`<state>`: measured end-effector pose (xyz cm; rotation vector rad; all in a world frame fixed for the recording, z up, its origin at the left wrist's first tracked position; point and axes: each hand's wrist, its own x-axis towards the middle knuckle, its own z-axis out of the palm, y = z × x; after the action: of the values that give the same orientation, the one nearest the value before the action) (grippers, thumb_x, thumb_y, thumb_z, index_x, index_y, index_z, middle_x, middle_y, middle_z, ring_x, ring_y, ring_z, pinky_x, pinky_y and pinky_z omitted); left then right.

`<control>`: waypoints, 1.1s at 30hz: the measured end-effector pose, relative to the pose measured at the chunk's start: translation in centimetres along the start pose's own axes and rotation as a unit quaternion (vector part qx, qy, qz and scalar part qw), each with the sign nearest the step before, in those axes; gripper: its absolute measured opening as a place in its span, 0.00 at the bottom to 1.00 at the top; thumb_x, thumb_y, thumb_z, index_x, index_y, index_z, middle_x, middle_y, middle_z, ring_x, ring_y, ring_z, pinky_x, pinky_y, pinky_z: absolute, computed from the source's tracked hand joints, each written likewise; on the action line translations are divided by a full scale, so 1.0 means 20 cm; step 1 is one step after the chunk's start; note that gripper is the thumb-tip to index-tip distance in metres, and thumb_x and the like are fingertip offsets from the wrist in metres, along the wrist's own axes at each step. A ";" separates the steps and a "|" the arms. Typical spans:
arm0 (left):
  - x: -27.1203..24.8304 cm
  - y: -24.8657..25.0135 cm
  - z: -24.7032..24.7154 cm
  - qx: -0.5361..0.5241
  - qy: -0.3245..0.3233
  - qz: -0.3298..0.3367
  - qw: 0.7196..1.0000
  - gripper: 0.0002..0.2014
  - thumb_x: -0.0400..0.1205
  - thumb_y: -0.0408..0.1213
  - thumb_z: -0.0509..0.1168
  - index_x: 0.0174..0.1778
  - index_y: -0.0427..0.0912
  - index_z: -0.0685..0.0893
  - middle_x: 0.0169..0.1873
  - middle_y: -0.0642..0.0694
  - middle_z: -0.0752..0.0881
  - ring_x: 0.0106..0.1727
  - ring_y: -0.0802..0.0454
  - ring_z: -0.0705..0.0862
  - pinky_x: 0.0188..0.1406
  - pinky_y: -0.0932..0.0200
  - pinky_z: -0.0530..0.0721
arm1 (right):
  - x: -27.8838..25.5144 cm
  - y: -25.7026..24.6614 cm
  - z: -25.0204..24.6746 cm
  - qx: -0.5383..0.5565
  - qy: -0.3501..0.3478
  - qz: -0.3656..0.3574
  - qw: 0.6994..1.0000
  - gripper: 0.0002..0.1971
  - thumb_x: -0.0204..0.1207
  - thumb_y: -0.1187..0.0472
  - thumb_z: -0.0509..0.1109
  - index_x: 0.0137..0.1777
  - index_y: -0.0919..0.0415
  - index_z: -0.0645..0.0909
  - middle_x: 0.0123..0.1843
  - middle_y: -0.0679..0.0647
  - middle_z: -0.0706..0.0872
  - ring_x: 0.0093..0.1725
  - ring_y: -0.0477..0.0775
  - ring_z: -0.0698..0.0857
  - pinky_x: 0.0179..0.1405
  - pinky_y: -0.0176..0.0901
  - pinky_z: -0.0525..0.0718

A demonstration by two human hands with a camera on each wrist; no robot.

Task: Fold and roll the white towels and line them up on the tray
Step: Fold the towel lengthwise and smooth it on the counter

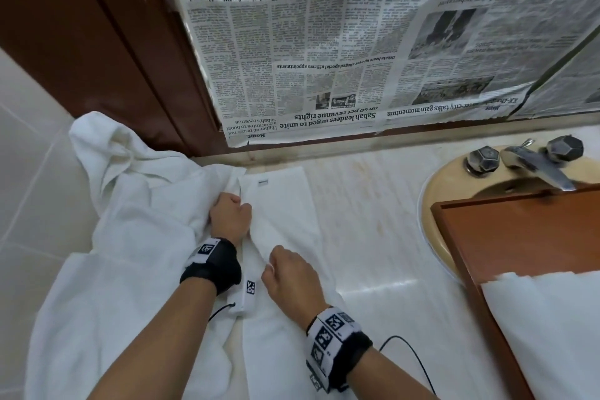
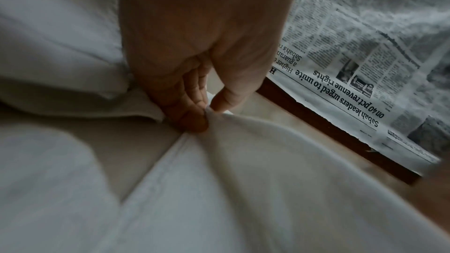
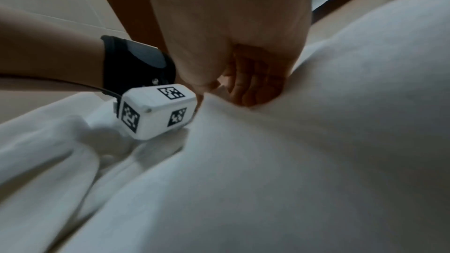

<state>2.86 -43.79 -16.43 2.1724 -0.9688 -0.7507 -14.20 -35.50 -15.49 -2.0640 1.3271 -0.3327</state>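
Both hands (image 1: 259,243) on towel (image 1: 285,204) edge

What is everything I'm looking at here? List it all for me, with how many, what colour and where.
Flat towel: one, white, spread lengthwise on the counter, middle.
Towel pile: number unclear, white, crumpled at left.
Tray: one, reddish-brown wood, right, over the sink.
Towel on tray: at least one, white, near end of the tray.
Counter: one, pale marble.
Sink: one, beige, far right.
Tap: one, metal, with two knobs.
Newspaper: several sheets, black on white, covering the wall behind.
Wrist bands: two, black with white marker blocks.
Left hand: pinches the flat towel's left edge.
Right hand: pinches the same edge, nearer.
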 end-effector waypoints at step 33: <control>-0.04 0.21 0.32 0.080 -0.044 0.094 0.991 0.06 0.84 0.36 0.68 0.52 0.37 0.85 0.45 0.41 0.87 0.49 0.41 0.83 0.46 0.59 0.74 | -0.32 0.16 -0.07 -0.105 -0.081 0.026 0.991 0.17 0.81 0.65 0.58 0.69 0.64 0.70 0.60 0.59 0.79 0.52 0.62 0.81 0.40 0.47 0.67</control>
<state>-3.86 -47.44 -17.11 2.1591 -1.2995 -0.7034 -20.29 -31.26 -15.63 -2.1722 1.3619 -0.0020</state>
